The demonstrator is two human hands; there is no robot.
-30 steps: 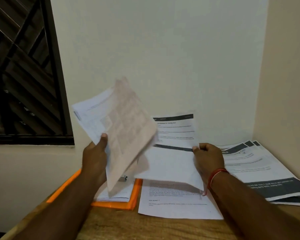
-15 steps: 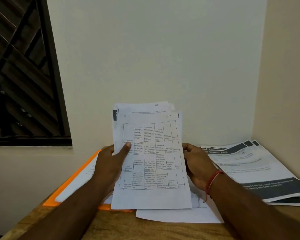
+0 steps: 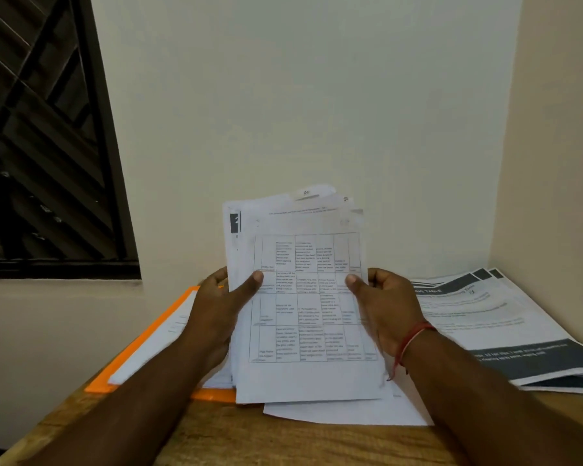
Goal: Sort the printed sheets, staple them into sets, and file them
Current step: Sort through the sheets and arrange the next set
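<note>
Well, starting at the fingers: our left thumb [image 3: 255,277] lies pressed flat on the front of the stack of printed sheets [image 3: 303,331], near its left edge. Our right thumb [image 3: 352,280] presses the front near the right edge at about the same height, so the stack is pinched on each side between a thumb in front and the other fingers behind. Those fingers are mostly hidden by the paper: on the right hand [image 3: 384,307] we see a few knuckles curled round the edge, on the left hand [image 3: 216,311] little more than its back. The stack stands nearly upright between the two hands, its lower edge down near the wooden desk [image 3: 249,438], though we cannot tell whether it touches. The front sheet carries a printed grid of text cells. The sheets behind it are uneven, their top corners fanning up and to the right, and one at the back left shows a dark block. A red thread bracelet [image 3: 411,341] circles the right wrist. Flat on the desk below the stack lies a loose white sheet [image 3: 344,413], its near edge sticking out toward us. To the left an orange folder [image 3: 128,368] lies flat with white pages [image 3: 155,344] on it. To the right, in the corner of the walls, printed leaflets with dark bands [image 3: 485,317] lie spread. A dark window [image 3: 41,146] fills the upper left.
</note>
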